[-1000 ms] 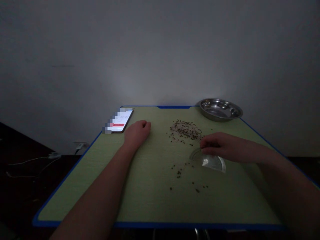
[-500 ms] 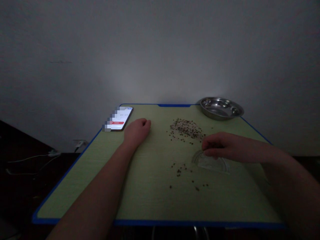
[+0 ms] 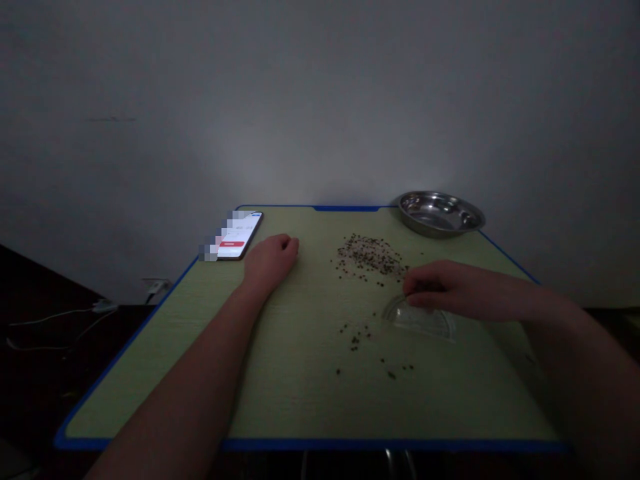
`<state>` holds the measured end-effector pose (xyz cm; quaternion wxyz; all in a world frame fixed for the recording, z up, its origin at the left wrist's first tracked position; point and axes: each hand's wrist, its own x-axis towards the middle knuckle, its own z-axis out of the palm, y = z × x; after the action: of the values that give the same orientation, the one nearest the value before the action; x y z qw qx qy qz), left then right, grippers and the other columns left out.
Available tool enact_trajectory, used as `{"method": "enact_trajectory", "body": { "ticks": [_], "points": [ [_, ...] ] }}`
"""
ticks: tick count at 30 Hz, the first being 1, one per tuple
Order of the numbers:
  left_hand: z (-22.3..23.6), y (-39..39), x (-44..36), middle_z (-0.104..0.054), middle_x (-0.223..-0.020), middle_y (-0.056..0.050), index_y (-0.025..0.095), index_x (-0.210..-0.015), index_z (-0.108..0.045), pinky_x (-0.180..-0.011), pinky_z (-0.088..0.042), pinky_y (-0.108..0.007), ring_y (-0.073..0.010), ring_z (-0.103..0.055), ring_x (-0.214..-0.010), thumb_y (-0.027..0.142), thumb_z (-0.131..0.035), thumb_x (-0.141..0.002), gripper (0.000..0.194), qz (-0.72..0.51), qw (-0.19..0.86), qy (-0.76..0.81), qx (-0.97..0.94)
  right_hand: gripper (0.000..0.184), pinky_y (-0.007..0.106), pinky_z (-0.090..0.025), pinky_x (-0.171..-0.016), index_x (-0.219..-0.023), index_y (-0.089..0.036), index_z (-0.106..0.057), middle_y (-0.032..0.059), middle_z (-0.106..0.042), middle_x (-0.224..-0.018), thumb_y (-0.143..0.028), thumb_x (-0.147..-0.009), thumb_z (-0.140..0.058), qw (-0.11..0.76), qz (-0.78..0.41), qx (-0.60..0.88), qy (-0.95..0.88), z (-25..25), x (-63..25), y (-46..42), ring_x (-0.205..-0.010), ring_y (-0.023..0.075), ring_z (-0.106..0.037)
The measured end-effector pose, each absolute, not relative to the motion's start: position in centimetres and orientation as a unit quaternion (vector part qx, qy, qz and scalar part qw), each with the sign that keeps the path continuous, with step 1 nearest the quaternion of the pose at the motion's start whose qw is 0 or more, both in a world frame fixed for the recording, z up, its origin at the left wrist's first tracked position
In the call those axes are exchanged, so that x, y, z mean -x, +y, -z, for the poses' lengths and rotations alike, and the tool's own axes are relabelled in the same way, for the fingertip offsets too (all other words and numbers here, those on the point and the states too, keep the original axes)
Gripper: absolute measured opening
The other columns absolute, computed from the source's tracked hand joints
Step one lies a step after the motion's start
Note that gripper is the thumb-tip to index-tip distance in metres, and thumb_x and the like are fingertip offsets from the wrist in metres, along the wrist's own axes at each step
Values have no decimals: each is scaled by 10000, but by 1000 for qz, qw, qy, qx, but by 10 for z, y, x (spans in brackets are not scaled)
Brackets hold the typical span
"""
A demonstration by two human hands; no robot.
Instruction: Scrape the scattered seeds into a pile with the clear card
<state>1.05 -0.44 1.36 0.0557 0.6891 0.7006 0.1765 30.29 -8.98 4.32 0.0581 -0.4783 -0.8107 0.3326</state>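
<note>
Right hand [image 3: 440, 283] is pinching a clear protractor [image 3: 425, 323], right of centre.
Left hand [image 3: 273, 259] is resting curled closed, left of centre; dark grains [image 3: 370, 255] are lying between.

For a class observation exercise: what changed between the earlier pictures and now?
The right hand and the clear, half-round plastic protractor it holds have shifted slightly right; the protractor's bright glare has faded. Nothing was picked up or released. The left hand, white-screened phone, dark-and-pale grain heap and round silver metal bowl stayed put.
</note>
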Motion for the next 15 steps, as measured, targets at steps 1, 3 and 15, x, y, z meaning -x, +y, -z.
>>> {"method": "enact_trajectory", "body": {
  "ticks": [1, 3, 15],
  "points": [
    [-14, -4, -10, -675, -810, -63, 208, -779, -664, -587, -337, -296, -193, -564, -720, 424, -350, -862, 391, -176, 57, 701, -689, 250, 260, -388, -567, -770, -192, -607, -4, -569, -708, -400, -877, -516, 54, -336, 472, -813, -44, -303, -90, -650, 147, -502],
    [-14, -4, -10, -672, -799, -61, 210, -789, -665, -584, -338, -296, -192, -563, -709, 428, -347, -862, 393, -175, 61, 701, -689, 239, 260, -391, -571, -774, -191, -609, -2, -574, -718, -390, -875, -522, 47, -336, 466, -817, -44, -302, -91, -654, 146, -506],
    [-13, -4, -10, -676, -816, -60, 214, -778, -663, -587, -341, -294, -190, -562, -719, 443, -347, -859, 399, -176, 56, 699, -691, 211, 269, -375, -550, -765, -189, -585, 1, -581, -702, -352, -876, -509, 73, -289, 506, -809, -33, -295, -86, -632, 147, -518]
  ]
}}
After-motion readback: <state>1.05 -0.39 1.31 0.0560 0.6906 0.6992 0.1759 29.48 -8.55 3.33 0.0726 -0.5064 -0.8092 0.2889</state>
